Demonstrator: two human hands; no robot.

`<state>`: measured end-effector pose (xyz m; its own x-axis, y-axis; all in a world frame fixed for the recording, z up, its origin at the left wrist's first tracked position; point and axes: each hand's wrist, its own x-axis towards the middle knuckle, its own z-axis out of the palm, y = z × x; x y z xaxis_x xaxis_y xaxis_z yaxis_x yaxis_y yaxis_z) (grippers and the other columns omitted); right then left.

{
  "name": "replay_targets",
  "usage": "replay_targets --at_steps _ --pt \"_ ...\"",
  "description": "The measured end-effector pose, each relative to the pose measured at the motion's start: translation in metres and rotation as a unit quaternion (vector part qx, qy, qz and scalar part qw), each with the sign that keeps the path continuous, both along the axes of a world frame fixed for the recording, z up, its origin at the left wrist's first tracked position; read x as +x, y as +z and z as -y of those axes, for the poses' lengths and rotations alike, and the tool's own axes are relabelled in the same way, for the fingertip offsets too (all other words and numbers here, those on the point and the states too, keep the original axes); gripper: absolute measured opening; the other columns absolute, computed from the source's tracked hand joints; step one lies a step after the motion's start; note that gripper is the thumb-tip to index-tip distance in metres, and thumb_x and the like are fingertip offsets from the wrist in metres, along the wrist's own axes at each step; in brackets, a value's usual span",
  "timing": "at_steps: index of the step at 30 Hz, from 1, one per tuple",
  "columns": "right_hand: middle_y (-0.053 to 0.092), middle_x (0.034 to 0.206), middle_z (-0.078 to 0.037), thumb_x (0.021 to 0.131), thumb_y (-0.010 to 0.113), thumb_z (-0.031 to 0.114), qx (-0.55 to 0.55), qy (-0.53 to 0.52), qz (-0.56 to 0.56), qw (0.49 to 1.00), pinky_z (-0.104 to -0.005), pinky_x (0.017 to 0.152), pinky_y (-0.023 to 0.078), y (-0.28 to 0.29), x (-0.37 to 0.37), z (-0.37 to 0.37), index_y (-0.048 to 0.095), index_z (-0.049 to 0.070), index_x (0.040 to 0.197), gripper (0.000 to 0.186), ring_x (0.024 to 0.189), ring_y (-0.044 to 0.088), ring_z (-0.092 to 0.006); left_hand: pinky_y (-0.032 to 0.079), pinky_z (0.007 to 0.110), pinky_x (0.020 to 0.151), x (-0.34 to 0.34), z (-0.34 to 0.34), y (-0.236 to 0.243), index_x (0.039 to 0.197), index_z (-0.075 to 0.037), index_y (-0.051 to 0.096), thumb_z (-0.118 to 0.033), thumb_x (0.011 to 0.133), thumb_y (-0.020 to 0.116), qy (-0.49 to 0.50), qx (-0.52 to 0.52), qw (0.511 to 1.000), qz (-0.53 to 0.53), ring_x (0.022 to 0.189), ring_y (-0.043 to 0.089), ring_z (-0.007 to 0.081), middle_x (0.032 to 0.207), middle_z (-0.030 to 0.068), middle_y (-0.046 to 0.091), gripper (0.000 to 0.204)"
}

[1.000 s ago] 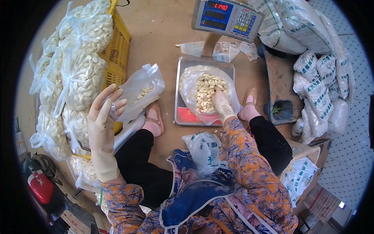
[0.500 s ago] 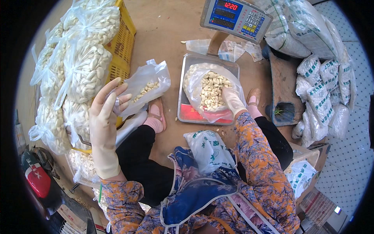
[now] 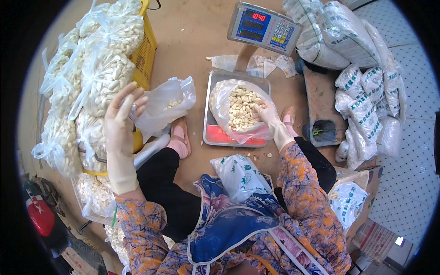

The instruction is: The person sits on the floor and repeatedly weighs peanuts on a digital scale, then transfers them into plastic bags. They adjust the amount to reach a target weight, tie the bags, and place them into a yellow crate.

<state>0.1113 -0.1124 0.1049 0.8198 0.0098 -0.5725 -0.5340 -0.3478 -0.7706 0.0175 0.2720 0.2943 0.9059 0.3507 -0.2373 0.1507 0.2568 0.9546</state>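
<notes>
On brown floor [image 3: 190, 50], note bag [image 3: 220, 105] of pale cloves [image 3: 240, 110] on scale [image 3: 213, 133], touching half-curled right hand [image 3: 271, 120] from left; cannot tell if gripping. See left hand [image 3: 121, 126] loosely spread.

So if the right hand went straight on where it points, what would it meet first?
The right hand would likely meet the pale cloves in the open bag on the scale first; exact depth is unclear.

Left hand [image 3: 120, 120] is raised, fingers [image 3: 120, 97] bent; right hand [image 3: 270, 118] reaches forward.
</notes>
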Motion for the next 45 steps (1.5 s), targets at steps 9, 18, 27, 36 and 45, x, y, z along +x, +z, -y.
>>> replay_targets --at_steps 9,18,27,36,45 --pt "0.066 0.090 -0.012 0.079 0.060 0.026 -0.330 0.015 0.158 0.930 -0.0293 0.075 0.047 0.170 -0.065 0.123 0.063 0.007 0.098 0.027 0.085 0.062 -0.0152 0.048 0.028 0.081 0.010 -0.028 -0.021 0.121 0.001 0.050 -0.013 0.089 0.055 0.024 -0.025 0.999 0.017 0.087 0.061 0.0182 0.104 0.0149 0.060 0.036" --pt "0.063 0.099 -0.023 0.080 0.055 0.018 -0.725 0.055 -0.178 0.663 -0.0433 0.081 0.047 0.261 -0.246 0.367 0.054 0.010 0.115 0.036 0.098 0.059 -0.0363 0.047 0.026 0.074 0.018 0.003 0.010 0.121 -0.002 0.053 -0.020 0.085 0.060 -0.029 0.035 0.999 0.028 0.072 0.059 0.0124 0.101 0.0120 0.061 0.041" --pt "0.059 0.113 -0.018 0.080 0.051 0.014 -0.320 0.348 0.054 0.880 -0.0373 0.092 0.043 0.173 -0.068 0.010 0.054 0.010 0.120 0.041 0.107 0.055 -0.0312 0.044 0.023 0.065 0.007 -0.019 -0.011 0.117 -0.003 0.056 -0.021 0.082 0.059 -0.001 0.281 0.954 -0.104 0.063 0.054 0.0085 0.085 0.0052 0.062 0.040" --pt "0.045 0.123 -0.022 0.066 0.068 0.017 -0.445 0.288 0.134 0.837 -0.0398 0.093 0.042 -0.038 -0.018 -0.074 0.041 0.011 0.131 0.071 0.110 0.049 -0.0386 0.040 0.020 0.066 0.014 -0.001 0.002 0.118 -0.002 0.055 -0.019 0.085 0.057 -0.001 0.155 0.985 -0.082 0.064 0.048 0.0062 0.093 0.0066 0.064 0.038" --pt "0.063 0.087 -0.017 0.078 0.058 0.015 -0.242 0.067 0.069 0.965 -0.0405 0.075 0.048 -0.072 -0.008 -0.046 0.061 0.008 0.094 0.017 0.083 0.060 -0.0342 0.041 0.020 0.065 0.019 0.001 -0.001 0.120 -0.002 0.054 -0.019 0.085 0.058 -0.021 0.135 0.987 -0.086 0.065 0.047 0.0054 0.098 0.0088 0.064 0.039"
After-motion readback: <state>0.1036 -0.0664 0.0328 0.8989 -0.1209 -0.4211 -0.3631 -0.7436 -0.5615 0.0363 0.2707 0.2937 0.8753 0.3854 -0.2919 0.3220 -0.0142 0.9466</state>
